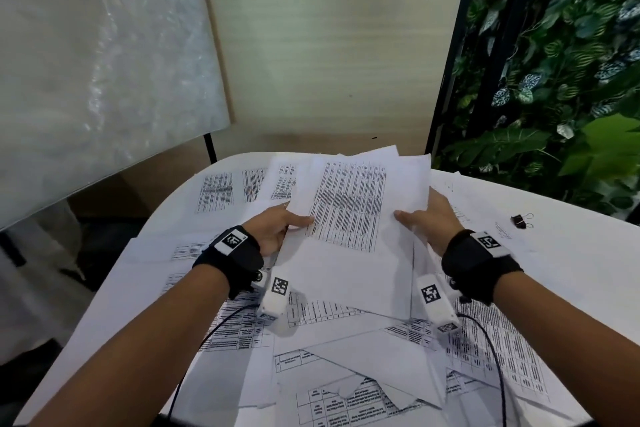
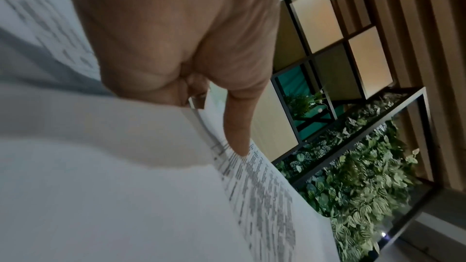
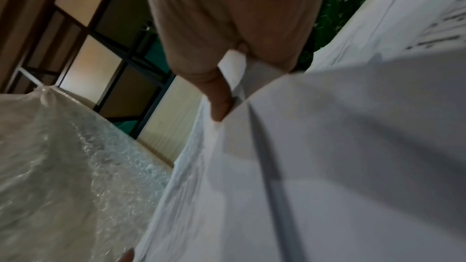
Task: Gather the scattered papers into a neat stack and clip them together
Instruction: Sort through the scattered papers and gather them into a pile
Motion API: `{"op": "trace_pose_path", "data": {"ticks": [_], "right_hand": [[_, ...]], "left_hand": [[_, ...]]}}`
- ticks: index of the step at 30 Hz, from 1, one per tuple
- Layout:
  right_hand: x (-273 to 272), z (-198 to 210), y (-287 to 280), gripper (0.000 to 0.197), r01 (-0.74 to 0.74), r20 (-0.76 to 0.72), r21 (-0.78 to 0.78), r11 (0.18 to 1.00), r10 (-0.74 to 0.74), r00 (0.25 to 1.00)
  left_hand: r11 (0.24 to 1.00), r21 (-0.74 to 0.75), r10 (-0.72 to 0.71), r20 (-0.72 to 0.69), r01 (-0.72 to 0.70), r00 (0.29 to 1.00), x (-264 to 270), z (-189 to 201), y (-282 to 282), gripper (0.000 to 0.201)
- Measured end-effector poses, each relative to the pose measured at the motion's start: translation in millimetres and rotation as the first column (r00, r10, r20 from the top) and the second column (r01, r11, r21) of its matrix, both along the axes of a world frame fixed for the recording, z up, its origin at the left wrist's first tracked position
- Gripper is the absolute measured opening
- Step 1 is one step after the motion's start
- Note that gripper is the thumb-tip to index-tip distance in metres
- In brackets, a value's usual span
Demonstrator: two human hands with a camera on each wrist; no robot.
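Note:
I hold a loose bundle of printed papers (image 1: 349, 215) lifted off the table, its sheets fanned and uneven at the far edge. My left hand (image 1: 277, 225) grips the bundle's left side, thumb on top of the printed sheet. My right hand (image 1: 429, 218) grips the right side, thumb on top, fingers hidden beneath. In the left wrist view my left thumb (image 2: 237, 127) presses on the papers (image 2: 126, 196). The right wrist view shows my right thumb (image 3: 219, 97) on the papers (image 3: 327, 156). A black binder clip (image 1: 520, 219) lies on the table at the right.
More printed sheets (image 1: 346, 374) lie scattered over the white table (image 1: 588, 270) near me and to the far left (image 1: 214, 192). A bubble-wrapped panel (image 1: 97, 62) leans at the left, a leafy plant wall (image 1: 554, 80) stands at the right.

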State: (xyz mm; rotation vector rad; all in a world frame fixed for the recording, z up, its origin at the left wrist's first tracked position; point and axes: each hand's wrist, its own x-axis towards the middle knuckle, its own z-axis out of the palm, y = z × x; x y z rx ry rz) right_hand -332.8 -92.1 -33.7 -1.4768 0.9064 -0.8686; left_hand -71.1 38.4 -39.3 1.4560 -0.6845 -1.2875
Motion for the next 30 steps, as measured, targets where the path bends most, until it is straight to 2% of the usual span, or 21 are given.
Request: {"op": "trace_pose_path", "data": {"ticks": [2,4,5,7,8,9,10,11,13,15,16,18,21,26,27,28,30], "right_hand": [[-1,-1,-2,0.045,-0.213,0.02,0.069,0.975,0.212,0.977],[2,-1,-8,0.032,-0.301,-0.076,0.049,0.952,0.304,0.95],[3,4,-9,0.027,-0.263,-0.135,-0.028,0.964,0.257,0.957],[3,10,-27,0.041,-0.033,-0.188,-0.25,0.968,-0.015,0.982],[1,15,-39,0.041,0.089,-0.188,-0.347,0.934,-0.162,0.969],[-1,20,-49,0.038,0.141,-0.186,-0.423,0.895,-0.239,0.953],[-4,27,-57,0.04,0.086,-0.241,-0.469,0.879,-0.221,0.945],[-5,30,-64,0.045,-0.043,-0.317,-0.463,0.885,-0.12,0.941],[-6,33,-75,0.04,-0.274,-0.491,-0.396,0.876,0.05,0.87],[-4,38,-79,0.013,-0.321,-0.637,-0.471,0.822,-0.064,0.769],[-4,40,-80,0.009,-0.293,-0.658,-0.512,0.807,-0.149,0.738],[-7,48,-78,0.017,-0.105,-0.623,-0.578,0.809,-0.355,0.697],[-16,67,-66,0.017,0.195,-0.427,-0.671,0.715,-0.588,0.687],[-18,116,-47,0.02,0.421,-0.02,-0.772,0.476,-0.681,0.732],[-18,123,-47,0.022,0.459,0.036,-0.75,0.475,-0.665,0.746],[-17,128,-47,0.024,0.49,0.077,-0.708,0.509,-0.634,0.769],[-10,124,-50,0.028,0.502,0.066,-0.594,0.628,-0.584,0.809]], "left_hand": [[0.999,0.014,-0.029,0.035,0.028,0.999,-4,0,3,0.036],[1.0,-0.012,-0.027,0.094,0.028,0.995,-6,-2,3,0.043],[0.999,-0.039,-0.023,0.114,0.027,0.993,-7,-3,3,0.044],[0.995,-0.089,-0.038,0.151,0.052,0.988,-8,-1,6,0.041],[0.993,-0.103,-0.043,0.182,0.063,0.982,-6,1,7,0.041],[0.989,-0.117,-0.058,0.212,0.085,0.976,-6,6,9,0.043],[0.987,-0.13,-0.063,0.253,0.099,0.965,-4,8,8,0.049],[0.984,-0.14,-0.063,0.28,0.106,0.958,-3,10,7,0.06],[0.987,-0.133,-0.044,0.311,0.089,0.949,1,9,3,0.081],[0.99,-0.115,-0.04,0.33,0.082,0.943,4,8,0,0.085],[0.992,-0.107,-0.031,0.329,0.069,0.944,5,8,1,0.082],[0.995,-0.092,0.001,0.305,0.028,0.952,6,8,5,0.072],[0.998,-0.022,0.062,0.25,-0.058,0.966,13,-4,8,0.052],[0.995,0.021,0.096,0.182,-0.102,0.979,43,-44,-9,0.073],[0.994,0.016,0.104,0.164,-0.108,0.981,46,-45,-12,0.074],[0.993,0.015,0.111,0.15,-0.115,0.982,40,-35,-8,0.07],[0.989,-0.016,0.149,0.157,-0.149,0.976,23,-5,3,0.041]]}}
